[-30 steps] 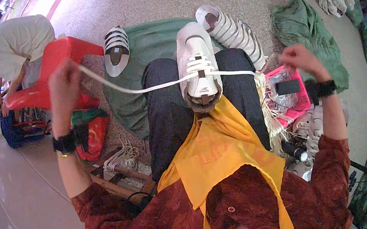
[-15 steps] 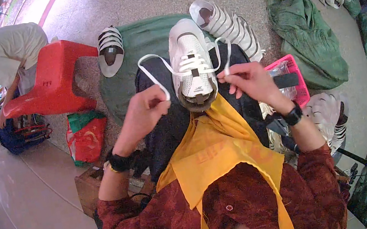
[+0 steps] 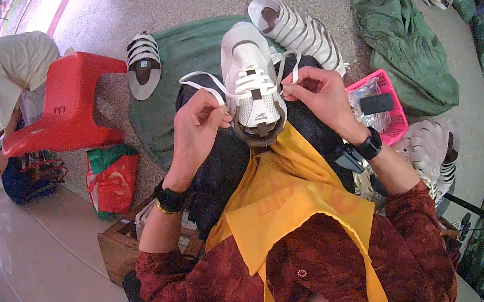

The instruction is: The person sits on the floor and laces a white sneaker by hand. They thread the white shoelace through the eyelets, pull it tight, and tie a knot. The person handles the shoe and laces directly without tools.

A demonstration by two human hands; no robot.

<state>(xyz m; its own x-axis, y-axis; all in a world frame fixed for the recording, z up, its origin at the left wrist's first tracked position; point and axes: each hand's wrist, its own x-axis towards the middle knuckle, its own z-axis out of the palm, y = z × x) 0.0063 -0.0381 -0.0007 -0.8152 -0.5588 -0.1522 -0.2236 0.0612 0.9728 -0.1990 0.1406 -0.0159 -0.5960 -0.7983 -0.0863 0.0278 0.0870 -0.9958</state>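
A white lace-up sneaker point(image 3: 247, 54) rests upright between my knees, its toe pointing away from me and its heel opening toward my yellow apron point(image 3: 278, 177). White lace is threaded across its front. To the left of the shoe, my left hand point(image 3: 200, 124) pinches one loose lace end point(image 3: 202, 77), which loops up and back to the eyelets. Close against the shoe's right side, my right hand point(image 3: 318, 92) has thumb and finger closed on the other lace end point(image 3: 290, 54). Both hands are apart from each other.
A green cloth point(image 3: 174, 50) lies under several white shoe uppers point(image 3: 298, 29) and a single upper point(image 3: 144, 71). Around stand a red stool point(image 3: 71, 106), a pink basket point(image 3: 399, 115), a green sack point(image 3: 408, 53) and a wooden box point(image 3: 119, 248). Another person point(image 3: 11, 71) bends at far left.
Both hands have moved inward toward the sneaker and slightly away from me, still pinching the laces. The lace loops are now narrower.
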